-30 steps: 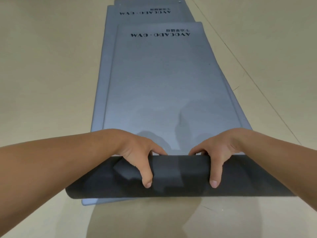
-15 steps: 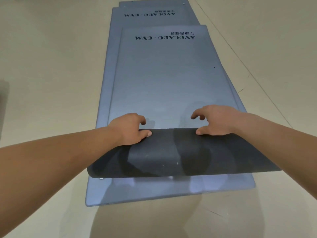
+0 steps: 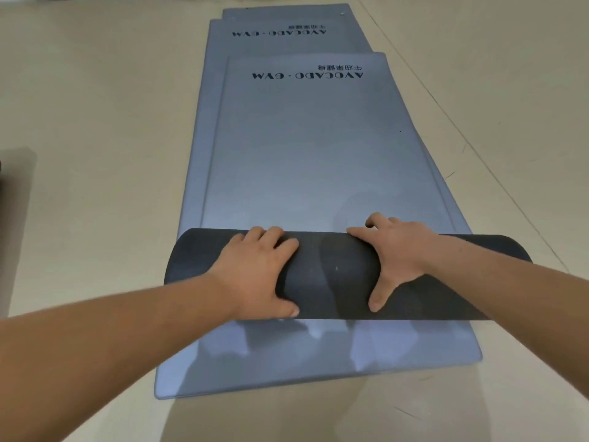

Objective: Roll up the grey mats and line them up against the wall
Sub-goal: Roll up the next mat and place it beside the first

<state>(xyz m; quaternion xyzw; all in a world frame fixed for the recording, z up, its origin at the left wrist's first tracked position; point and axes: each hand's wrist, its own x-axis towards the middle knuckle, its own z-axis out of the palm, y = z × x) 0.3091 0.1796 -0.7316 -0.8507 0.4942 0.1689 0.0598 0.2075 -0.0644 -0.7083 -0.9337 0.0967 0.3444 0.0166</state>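
Observation:
Three grey mats lie stacked lengthwise on the floor, each printed "AVOCADO · GYM" at the far end. The near end of the top mat [image 3: 312, 148] is turned over into a dark roll [image 3: 331, 275] that lies across the stack. My left hand [image 3: 258, 269] grips the roll left of its middle, fingers over the far side and thumb on the near side. My right hand [image 3: 395, 253] grips it right of the middle in the same way. The second mat [image 3: 287, 362] shows bare below the roll. A third mat [image 3: 287, 14] shows at the far end.
Beige floor [image 3: 95, 122] spreads on both sides of the stack, with a thin seam line [image 3: 478, 154] running along the right. A dark shadowed patch [image 3: 16, 218] sits at the left edge of the view.
The folded near end has been rolled away from me into a thicker roll. Both hands moved forward with it and now wrap over its top. More of the second mat is uncovered.

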